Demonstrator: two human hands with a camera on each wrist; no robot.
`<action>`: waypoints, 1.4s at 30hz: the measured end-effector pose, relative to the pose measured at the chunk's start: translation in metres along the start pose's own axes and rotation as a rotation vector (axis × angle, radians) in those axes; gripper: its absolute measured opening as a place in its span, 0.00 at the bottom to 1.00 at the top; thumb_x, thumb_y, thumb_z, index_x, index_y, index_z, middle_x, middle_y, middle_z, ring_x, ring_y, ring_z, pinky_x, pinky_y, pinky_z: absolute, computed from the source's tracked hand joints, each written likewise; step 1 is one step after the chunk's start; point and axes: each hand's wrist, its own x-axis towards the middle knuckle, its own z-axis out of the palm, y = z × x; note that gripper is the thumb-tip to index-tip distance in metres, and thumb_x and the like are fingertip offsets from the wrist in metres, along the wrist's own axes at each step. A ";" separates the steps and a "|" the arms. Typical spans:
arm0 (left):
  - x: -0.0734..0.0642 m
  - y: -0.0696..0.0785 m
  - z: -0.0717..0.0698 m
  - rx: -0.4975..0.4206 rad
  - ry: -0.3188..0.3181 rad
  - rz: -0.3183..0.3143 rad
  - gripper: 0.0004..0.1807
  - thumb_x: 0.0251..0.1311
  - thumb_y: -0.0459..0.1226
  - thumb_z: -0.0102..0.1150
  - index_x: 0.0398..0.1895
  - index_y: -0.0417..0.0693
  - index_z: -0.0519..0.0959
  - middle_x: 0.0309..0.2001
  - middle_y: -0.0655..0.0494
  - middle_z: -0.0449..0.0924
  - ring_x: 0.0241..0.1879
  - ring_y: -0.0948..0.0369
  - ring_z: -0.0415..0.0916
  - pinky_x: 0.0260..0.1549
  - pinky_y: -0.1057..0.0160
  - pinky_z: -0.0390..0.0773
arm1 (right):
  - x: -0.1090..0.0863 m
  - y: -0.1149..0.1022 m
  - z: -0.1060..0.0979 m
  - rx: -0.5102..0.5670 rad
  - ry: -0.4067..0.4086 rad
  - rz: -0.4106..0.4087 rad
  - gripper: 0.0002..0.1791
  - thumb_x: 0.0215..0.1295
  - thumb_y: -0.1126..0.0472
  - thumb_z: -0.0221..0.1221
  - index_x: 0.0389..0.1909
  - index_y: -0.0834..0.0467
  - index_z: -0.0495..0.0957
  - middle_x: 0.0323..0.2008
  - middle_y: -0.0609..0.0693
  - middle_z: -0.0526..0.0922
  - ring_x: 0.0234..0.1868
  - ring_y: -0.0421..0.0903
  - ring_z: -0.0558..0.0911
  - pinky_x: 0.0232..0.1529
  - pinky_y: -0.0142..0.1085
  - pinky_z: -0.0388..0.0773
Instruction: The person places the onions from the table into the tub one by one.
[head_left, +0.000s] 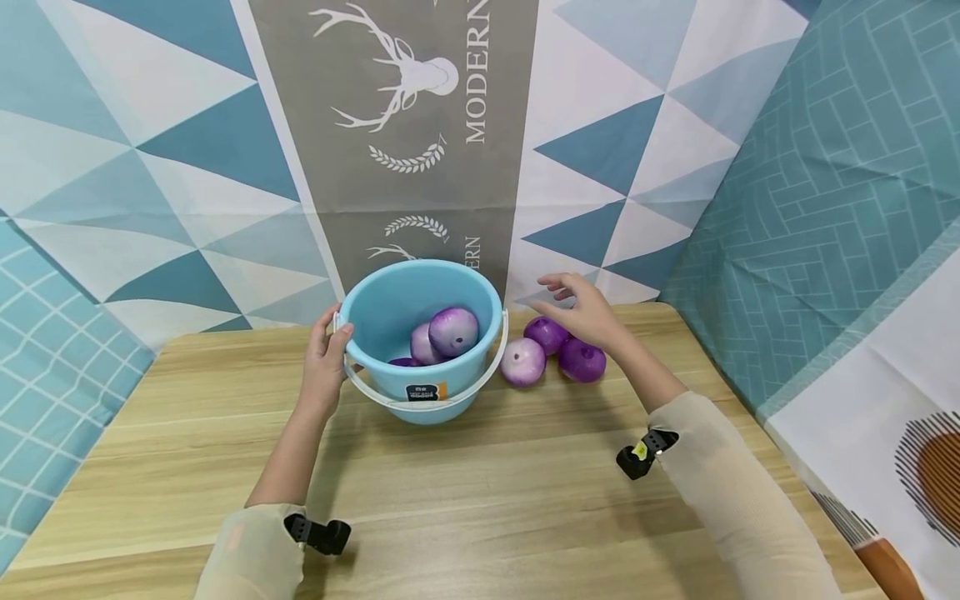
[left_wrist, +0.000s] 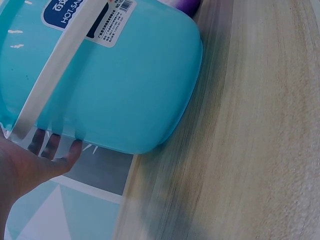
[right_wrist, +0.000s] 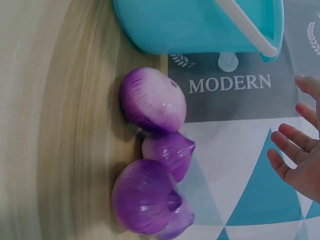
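A light blue bucket (head_left: 420, 283) with a white handle (head_left: 438, 406) stands upright at the table's far side, holding several purple onions (head_left: 453, 332). My left hand (head_left: 324, 362) grips its left side, thumb at the rim and fingers against the outer wall; those fingers (left_wrist: 75, 150) show in the left wrist view. To the right of the bucket, my right hand (head_left: 581, 312) hovers with relaxed, spread fingers and nothing in them. Beneath and beside it lies a cluster of onions: a pale one (head_left: 523, 362) closest to the bucket and darker purple ones (head_left: 582, 360) clumped together.
The wooden table (head_left: 450, 492) ends against a patterned wall covering (head_left: 600, 150) just behind the bucket. Teal and white sheets (head_left: 847, 208) hang along the right side. A small black camera (head_left: 636, 461) is strapped to each sleeve.
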 end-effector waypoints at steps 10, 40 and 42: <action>0.001 -0.001 -0.001 -0.036 -0.003 -0.008 0.28 0.67 0.47 0.44 0.70 0.59 0.56 0.64 0.54 0.59 0.52 0.57 0.68 0.33 0.73 0.81 | -0.011 0.021 0.002 0.010 -0.002 0.061 0.28 0.61 0.48 0.60 0.60 0.56 0.69 0.58 0.58 0.72 0.57 0.59 0.72 0.59 0.53 0.71; 0.000 -0.001 -0.001 -0.014 -0.004 0.000 0.28 0.68 0.47 0.43 0.70 0.59 0.55 0.60 0.52 0.63 0.51 0.57 0.69 0.33 0.73 0.80 | -0.038 0.083 0.010 0.024 0.045 0.142 0.30 0.61 0.54 0.61 0.60 0.67 0.68 0.58 0.66 0.72 0.55 0.63 0.74 0.57 0.55 0.72; 0.001 -0.001 -0.001 -0.018 -0.005 0.002 0.28 0.68 0.47 0.43 0.70 0.59 0.55 0.62 0.52 0.61 0.52 0.56 0.68 0.33 0.74 0.80 | -0.038 0.089 0.011 0.012 0.051 0.145 0.30 0.61 0.55 0.61 0.60 0.67 0.68 0.58 0.66 0.71 0.56 0.63 0.74 0.58 0.55 0.72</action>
